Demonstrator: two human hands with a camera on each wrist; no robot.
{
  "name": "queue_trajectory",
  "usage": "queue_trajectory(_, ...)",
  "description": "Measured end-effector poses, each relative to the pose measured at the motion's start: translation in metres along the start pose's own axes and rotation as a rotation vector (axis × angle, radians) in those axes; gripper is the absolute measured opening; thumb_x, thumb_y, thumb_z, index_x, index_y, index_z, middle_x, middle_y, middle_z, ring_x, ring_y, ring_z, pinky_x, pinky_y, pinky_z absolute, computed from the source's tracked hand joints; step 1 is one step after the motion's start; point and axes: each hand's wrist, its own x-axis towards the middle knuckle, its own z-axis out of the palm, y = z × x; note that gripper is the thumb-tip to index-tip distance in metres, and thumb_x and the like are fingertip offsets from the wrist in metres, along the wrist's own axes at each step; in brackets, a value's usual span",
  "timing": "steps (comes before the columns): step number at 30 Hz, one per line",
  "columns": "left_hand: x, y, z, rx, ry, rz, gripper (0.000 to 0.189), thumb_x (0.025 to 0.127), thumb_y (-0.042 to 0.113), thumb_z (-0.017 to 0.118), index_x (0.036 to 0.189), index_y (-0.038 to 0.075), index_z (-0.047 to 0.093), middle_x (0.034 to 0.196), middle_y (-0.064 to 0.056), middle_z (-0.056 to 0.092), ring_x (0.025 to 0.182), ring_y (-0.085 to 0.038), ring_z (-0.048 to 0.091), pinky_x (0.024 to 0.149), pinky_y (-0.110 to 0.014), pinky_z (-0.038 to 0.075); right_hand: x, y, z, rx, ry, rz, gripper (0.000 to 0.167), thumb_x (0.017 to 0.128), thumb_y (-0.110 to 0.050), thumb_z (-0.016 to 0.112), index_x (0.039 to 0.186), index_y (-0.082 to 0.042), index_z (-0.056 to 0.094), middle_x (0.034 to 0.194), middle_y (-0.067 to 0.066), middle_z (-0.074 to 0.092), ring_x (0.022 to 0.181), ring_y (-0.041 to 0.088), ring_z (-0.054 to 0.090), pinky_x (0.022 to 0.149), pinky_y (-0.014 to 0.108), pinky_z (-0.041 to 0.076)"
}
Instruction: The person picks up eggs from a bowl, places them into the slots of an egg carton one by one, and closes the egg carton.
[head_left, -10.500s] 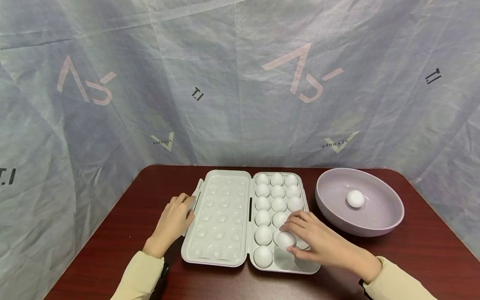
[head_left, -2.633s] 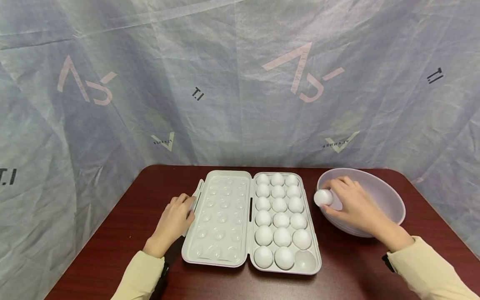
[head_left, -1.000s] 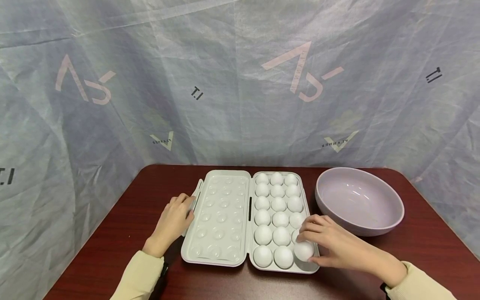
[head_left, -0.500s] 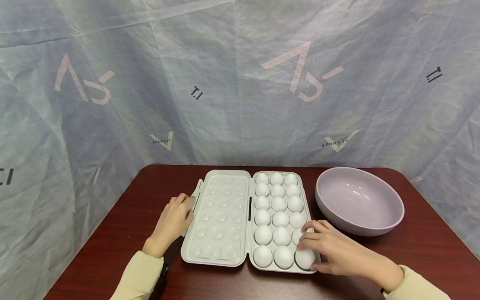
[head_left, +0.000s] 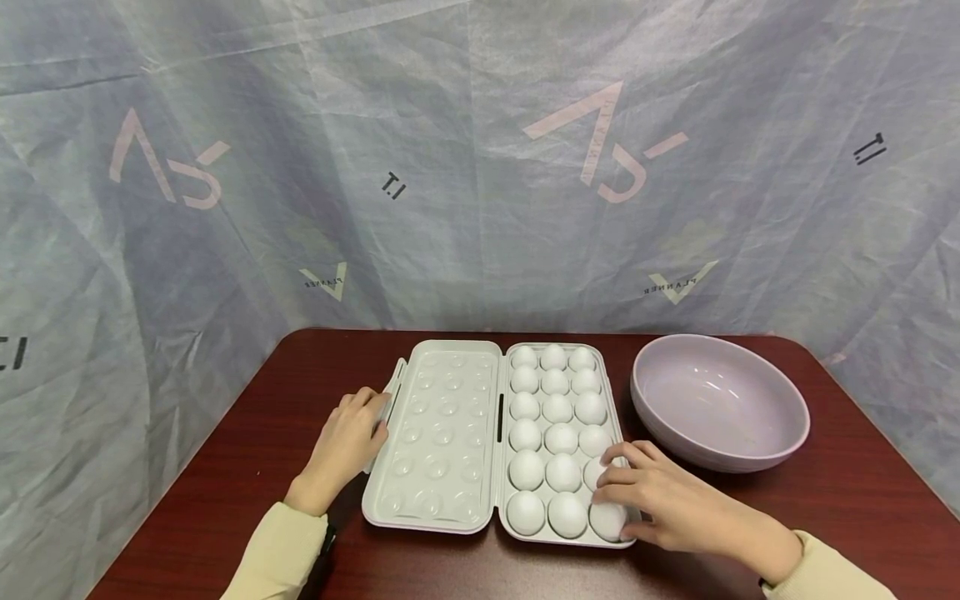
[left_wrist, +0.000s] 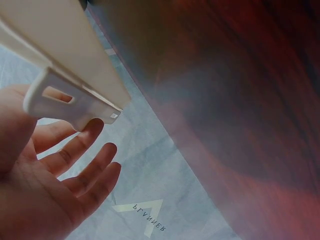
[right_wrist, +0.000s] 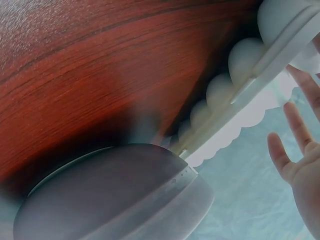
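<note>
A white egg box (head_left: 497, 492) lies unfolded on the table, its dimpled lid (head_left: 450, 433) to the left. White eggs sit in rows in its right half. My left hand (head_left: 348, 437) holds the latch flap on the lid's outer edge; the left wrist view shows this slotted latch flap (left_wrist: 70, 102) between thumb and fingers. At the near right corner, my right hand (head_left: 660, 496) has thumb and fingers around an egg (head_left: 609, 521) seated in its well. The right wrist view shows the other fingers (right_wrist: 297, 127) spread beside the box, the egg mostly out of sight.
A lilac bowl (head_left: 720, 417) stands to the right of the egg box, with no egg visible inside. The dark red wooden table (head_left: 300, 367) ends at a hanging grey cloth (head_left: 480, 208) behind.
The bowl held one egg at first. My right hand has carried the last egg from bowl to box and lowered it into the near right well. My left hand has stayed put.
</note>
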Motion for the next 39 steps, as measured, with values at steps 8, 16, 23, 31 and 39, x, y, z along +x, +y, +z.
queue_trajectory(8,-0.001,0.001,-0.001,-0.004,0.003,0.004,0.037,0.078,0.007,0.062,0.114,0.002,0.062,0.1,-0.012,0.058,0.089,-0.032,0.054,0.069,-0.043,0.046,0.0,-0.001,-0.002,-0.026,-0.011,0.006,0.05,0.052,-0.031,0.079,0.098,-0.019,0.066,0.094,-0.014,0.06,0.103,0.019,0.048,0.09,0.034,0.023)
queue_trajectory(16,-0.001,0.001,-0.001,-0.001,0.001,0.004,0.036,0.078,0.007,0.062,0.114,0.002,0.062,0.099,-0.011,0.057,0.088,-0.03,0.054,0.068,-0.041,0.046,0.001,-0.002,-0.003,-0.018,-0.012,0.017,0.048,0.054,-0.032,0.079,0.098,-0.019,0.065,0.094,-0.014,0.059,0.102,0.019,0.048,0.089,0.034,0.023)
queue_trajectory(23,0.0,0.001,-0.002,0.003,0.012,0.009,0.036,0.077,0.006,0.063,0.113,0.002,0.063,0.098,-0.011,0.058,0.086,-0.03,0.054,0.066,-0.041,0.046,0.002,-0.004,-0.006,0.039,0.026,0.071,0.04,0.06,-0.028,0.077,0.098,-0.02,0.064,0.096,-0.014,0.058,0.101,0.015,0.047,0.089,0.03,0.024)
queue_trajectory(31,0.002,0.001,-0.005,-0.003,0.023,0.012,0.037,0.077,0.007,0.063,0.113,0.001,0.063,0.098,-0.012,0.058,0.086,-0.031,0.054,0.067,-0.042,0.046,0.002,-0.001,-0.01,0.018,0.123,0.16,0.028,0.074,-0.024,0.07,0.1,-0.016,0.064,0.101,-0.01,0.058,0.1,0.013,0.05,0.086,0.028,0.029)
queue_trajectory(39,0.004,0.003,-0.01,-0.012,0.045,0.022,0.037,0.077,0.006,0.063,0.114,0.001,0.062,0.098,-0.011,0.058,0.087,-0.031,0.054,0.066,-0.041,0.045,-0.002,0.003,-0.009,-0.027,0.128,0.366,0.032,0.074,-0.014,0.067,0.106,-0.01,0.062,0.109,-0.003,0.059,0.103,0.014,0.05,0.086,0.033,0.035)
